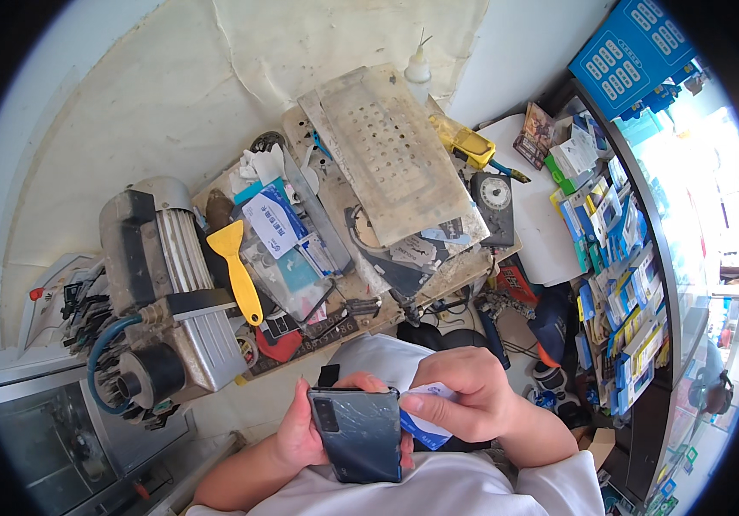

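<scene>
Here's my left grip (295,437), curled around the dark phone (357,443); just to its right, my right grip (466,391) pinches a blue-and-white card (426,433), thumb beside the phone's corner.

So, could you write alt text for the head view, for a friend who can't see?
A person's left hand holds a dark phone, back facing up, while the right hand pinches a blue and white card beside it. Beyond is a cluttered bench, with a machine and a yellow scraper toward the left.
</scene>
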A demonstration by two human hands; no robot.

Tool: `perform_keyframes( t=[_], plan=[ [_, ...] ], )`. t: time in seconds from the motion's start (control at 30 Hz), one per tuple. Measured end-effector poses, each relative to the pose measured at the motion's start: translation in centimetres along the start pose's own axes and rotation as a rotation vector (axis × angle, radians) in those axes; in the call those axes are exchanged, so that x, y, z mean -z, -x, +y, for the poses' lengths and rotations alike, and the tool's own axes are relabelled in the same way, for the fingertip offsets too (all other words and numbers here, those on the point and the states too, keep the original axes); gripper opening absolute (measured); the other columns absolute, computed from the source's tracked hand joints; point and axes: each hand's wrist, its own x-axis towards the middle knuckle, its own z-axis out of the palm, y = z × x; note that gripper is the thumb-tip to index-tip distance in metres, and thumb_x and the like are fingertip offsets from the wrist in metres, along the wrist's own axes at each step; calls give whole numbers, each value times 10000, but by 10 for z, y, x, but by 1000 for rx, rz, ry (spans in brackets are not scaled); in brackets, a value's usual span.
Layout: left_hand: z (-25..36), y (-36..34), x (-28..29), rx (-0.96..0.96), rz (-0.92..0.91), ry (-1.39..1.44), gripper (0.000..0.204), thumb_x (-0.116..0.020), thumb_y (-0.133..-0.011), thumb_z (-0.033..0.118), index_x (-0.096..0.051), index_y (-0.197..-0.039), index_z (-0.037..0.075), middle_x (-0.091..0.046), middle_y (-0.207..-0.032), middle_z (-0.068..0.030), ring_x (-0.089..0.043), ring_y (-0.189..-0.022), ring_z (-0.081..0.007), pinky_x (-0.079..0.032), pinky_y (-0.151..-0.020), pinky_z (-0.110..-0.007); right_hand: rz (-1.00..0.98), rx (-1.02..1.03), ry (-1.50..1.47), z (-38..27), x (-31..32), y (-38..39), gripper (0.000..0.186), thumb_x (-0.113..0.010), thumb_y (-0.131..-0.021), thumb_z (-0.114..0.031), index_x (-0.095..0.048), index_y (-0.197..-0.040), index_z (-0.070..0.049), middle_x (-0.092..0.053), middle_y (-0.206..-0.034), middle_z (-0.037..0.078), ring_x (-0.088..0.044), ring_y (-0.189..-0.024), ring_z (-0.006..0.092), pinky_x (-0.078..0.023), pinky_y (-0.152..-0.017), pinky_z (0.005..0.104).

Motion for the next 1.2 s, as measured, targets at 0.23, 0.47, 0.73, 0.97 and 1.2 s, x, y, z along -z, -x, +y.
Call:
perform_keyframes(
  t=[0.23, 0.47, 0.73, 0.97, 1.2],
  plan=[
    [2, -1, 1, 46, 4, -34, 852, -224, -946, 798, -324, -1483, 144, -524, -1328, -320, -586, -1187, -454, -460, -1022, -573, -49, -41, 12, -3, 7, -5, 186, -680, -950, -67, -672, -797, 40, -662, -677, 115, -651, -574, 203, -466, -523, 323],
    [2, -5, 0, 48, -10, -47, 849, -225, -951, 793, -323, -1490, 145, -524, -1323, -309, -597, -1160, -436, -467, -1008, -549, -22, -38, 39, -2, 7, -10, 210, -696, -939, -80, -658, -769, 36, -645, -662, 112, -635, -556, 197, -443, -505, 325],
    [4, -7, -6, 84, -6, -41, 885, -232, -943, 804, -300, -1539, 153, -541, -1298, -284, -614, -1107, -409, -478, -967, -499, -116, -77, 38, -5, 16, -16, 219, -715, -925, -94, -644, -750, 18, -599, -633, 120, -575, -524, 234, -405, -492, 351],
    [10, -12, -12, 184, -36, -15, 1051, -218, -908, 849, -301, -1541, 14, -555, -1298, -245, -612, -1100, -358, -465, -977, -469, -139, 21, 177, -14, 26, -21, 234, -722, -907, -79, -621, -714, 7, -554, -602, 124, -525, -502, 279, -377, -478, 371],
    [13, -9, -12, 276, -4, 63, 1153, -173, -875, 886, -386, -1466, -81, -569, -1299, -229, -605, -1141, -316, -467, -999, -458, -143, 75, 145, -13, 24, -27, 252, -715, -896, -49, -608, -673, -2, -530, -576, 113, -509, -487, 281, -352, -466, 383]
  ],
)
